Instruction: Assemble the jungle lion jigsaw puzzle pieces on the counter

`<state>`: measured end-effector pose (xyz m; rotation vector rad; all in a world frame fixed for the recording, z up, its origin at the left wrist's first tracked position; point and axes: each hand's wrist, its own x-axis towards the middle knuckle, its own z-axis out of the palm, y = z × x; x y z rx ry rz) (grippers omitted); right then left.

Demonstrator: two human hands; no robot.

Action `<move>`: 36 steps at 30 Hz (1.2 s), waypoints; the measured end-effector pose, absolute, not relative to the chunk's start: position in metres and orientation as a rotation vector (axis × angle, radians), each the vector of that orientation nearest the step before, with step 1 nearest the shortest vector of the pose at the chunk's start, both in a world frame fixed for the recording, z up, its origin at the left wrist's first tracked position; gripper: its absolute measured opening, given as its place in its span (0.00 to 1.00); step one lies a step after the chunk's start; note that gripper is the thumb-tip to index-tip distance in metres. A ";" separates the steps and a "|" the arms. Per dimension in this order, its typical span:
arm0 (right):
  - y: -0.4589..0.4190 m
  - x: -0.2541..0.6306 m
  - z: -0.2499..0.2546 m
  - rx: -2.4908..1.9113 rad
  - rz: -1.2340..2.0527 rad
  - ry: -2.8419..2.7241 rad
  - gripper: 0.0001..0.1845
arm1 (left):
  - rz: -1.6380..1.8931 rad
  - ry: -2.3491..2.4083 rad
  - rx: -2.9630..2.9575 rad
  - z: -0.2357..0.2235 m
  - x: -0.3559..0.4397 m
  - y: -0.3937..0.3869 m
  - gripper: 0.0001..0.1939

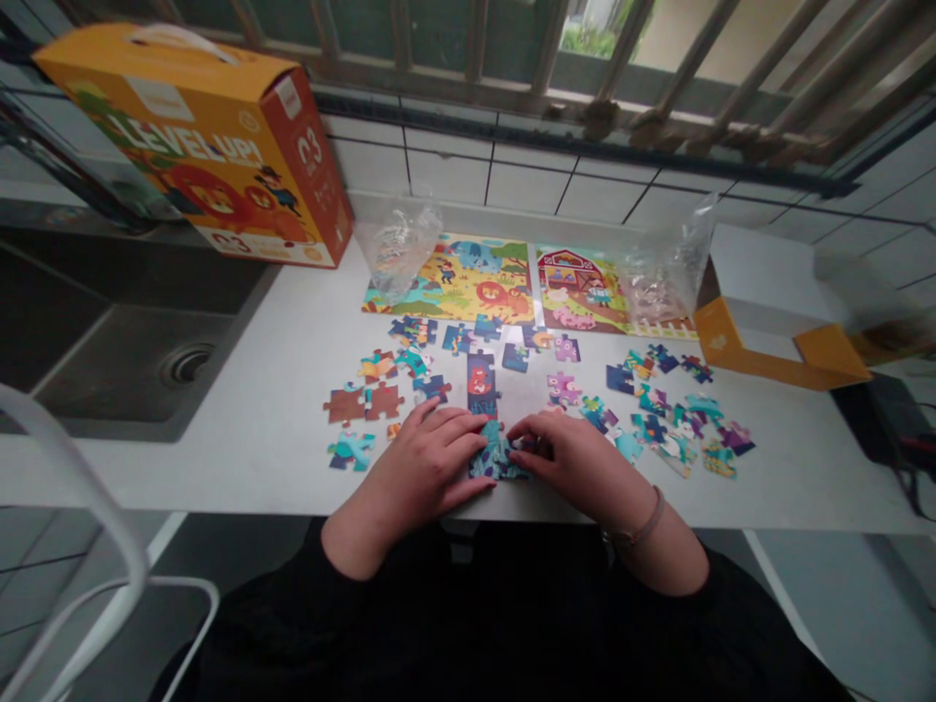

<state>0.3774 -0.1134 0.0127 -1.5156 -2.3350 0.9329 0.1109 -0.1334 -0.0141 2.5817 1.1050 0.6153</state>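
A narrow strip of joined jigsaw pieces (481, 378) runs up the white counter in front of me, dark blue with a red figure above and teal below. My left hand (420, 463) lies along its left side, fingers stretched out, with the fingertips on its edge. On the lower right side, my right hand (585, 463) has thumb and index finger pinched on a puzzle piece (519, 471), mostly covered by the fingers. That piece touches or nearly touches the strip; whether it is locked in I cannot tell. Loose pieces (563, 388) lie just beyond my right hand.
More loose pieces are scattered left (384, 400) and right (673, 429). Behind them lie two picture sheets (504, 252) (585, 317) with plastic bags (399, 249) on top. An orange puzzle box (311, 185) stands by the sink (132, 366); an open box (775, 356) is at right.
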 end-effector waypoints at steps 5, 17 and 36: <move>-0.118 0.373 0.018 -1.531 0.824 -2.411 0.08 | 0.625 1.106 2.577 -0.013 0.111 -0.133 0.14; -0.120 0.368 0.024 -1.608 0.812 -2.426 0.09 | 0.601 1.106 2.577 -0.013 0.111 -0.133 0.15; -0.129 0.359 0.023 -1.732 0.701 -2.367 0.09 | 0.544 0.975 2.654 -0.013 0.115 -0.138 0.13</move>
